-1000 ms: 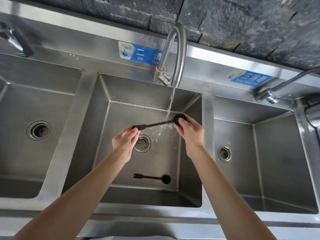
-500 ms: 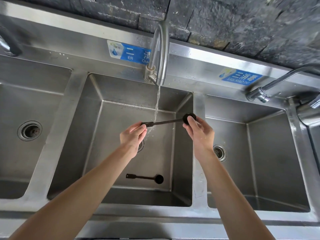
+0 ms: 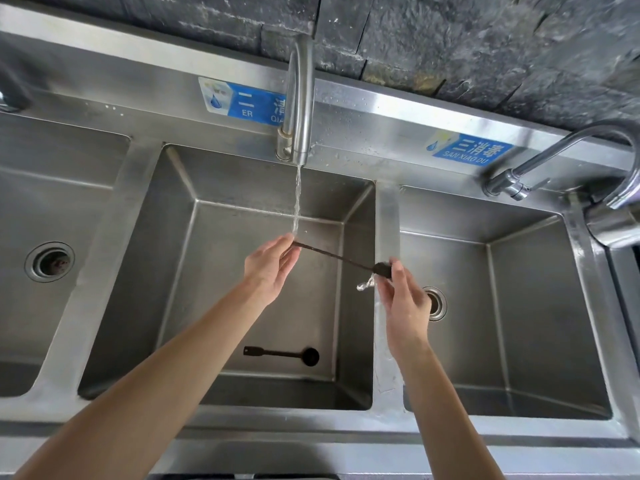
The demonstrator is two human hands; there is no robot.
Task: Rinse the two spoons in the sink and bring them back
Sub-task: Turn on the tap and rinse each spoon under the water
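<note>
Your left hand pinches the handle tip of the held spoon under the tap stream, while your right hand pinches its bowl end. Its long axis slopes down to the right across the middle basin. The second spoon lies flat on the basin floor below, handle pointing left, nearer your left hand.

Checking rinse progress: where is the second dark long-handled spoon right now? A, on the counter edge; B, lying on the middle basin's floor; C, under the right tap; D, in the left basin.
B: the second dark long-handled spoon lies flat on the steel middle basin's floor, near its front wall, untouched.
</note>
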